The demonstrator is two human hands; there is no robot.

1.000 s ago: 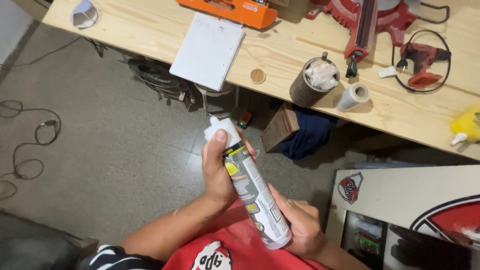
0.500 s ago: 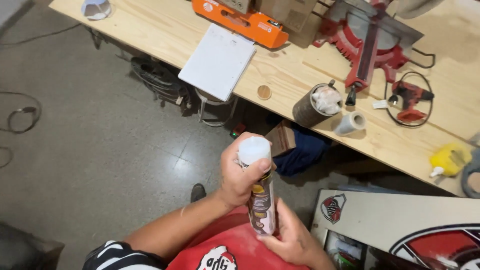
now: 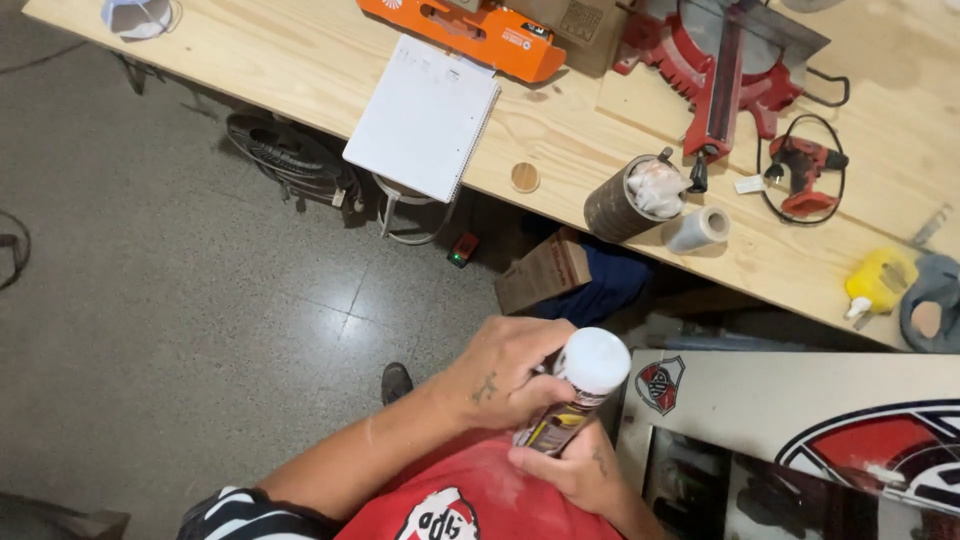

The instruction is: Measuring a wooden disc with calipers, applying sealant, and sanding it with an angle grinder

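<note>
A sealant cartridge (image 3: 575, 392) with a white round end and a printed label is held close to my chest, its white end pointing up toward the camera. My left hand (image 3: 505, 372) wraps around its upper part just below the white end. My right hand (image 3: 572, 470) grips the lower part from underneath. Both hands are over my red shirt, just in front of a white panel (image 3: 800, 400) with a red, black and white crest.
A long wooden workbench (image 3: 280, 60) runs across the top, carrying a white notebook (image 3: 425, 120), an orange tool (image 3: 470, 30), a red mitre saw (image 3: 715, 70), a red drill (image 3: 805, 170), a brown tin (image 3: 620, 200), a tape roll (image 3: 698, 229) and a yellow bottle (image 3: 876, 282). A cardboard box (image 3: 543, 272) sits on the grey floor underneath.
The cartridge has been tipped from lying slanted to standing nearly end-on, and drawn closer to my body. My left hand slid up toward the white end.
</note>
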